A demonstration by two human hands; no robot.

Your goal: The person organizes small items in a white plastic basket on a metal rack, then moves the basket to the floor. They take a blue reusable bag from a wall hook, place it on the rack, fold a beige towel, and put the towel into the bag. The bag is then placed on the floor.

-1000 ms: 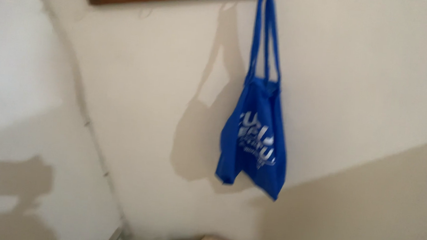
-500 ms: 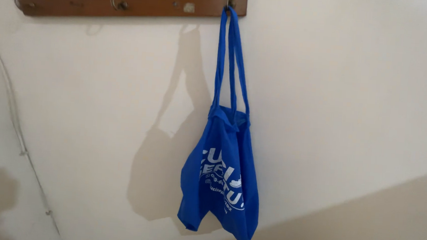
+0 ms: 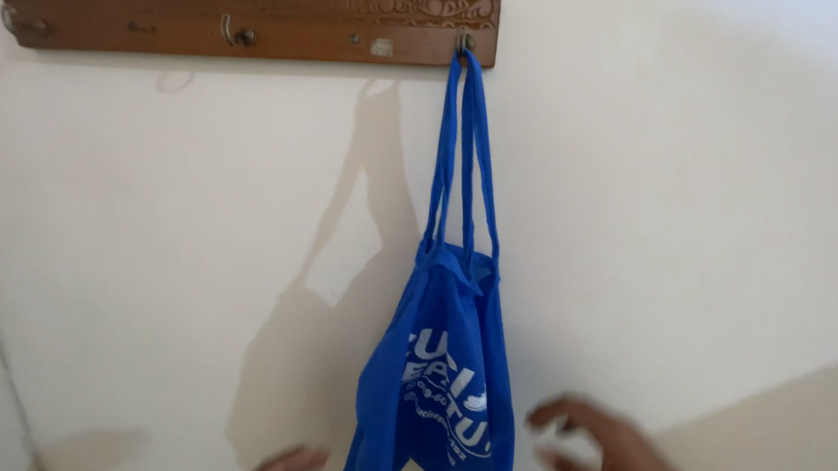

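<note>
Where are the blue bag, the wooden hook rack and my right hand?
blue bag point(image 3: 438, 384): head view, on the cloth body.
wooden hook rack point(image 3: 286, 26): head view, on the bare board.
right hand point(image 3: 619, 466): head view, on the back of the hand.

I see a bright blue cloth bag point(image 3: 443, 385) with white lettering printed across its lower front, its long handles the same blue. It hangs from a dark reddish-brown wooden hook rail point(image 3: 247, 22) with a faint carved pattern along the top right edge and dull grey metal hooks. Behind it, the wall point(image 3: 698, 186) is off-white above and pale beige in the lower right corner, with the bag's grey shadow to its left.
</note>
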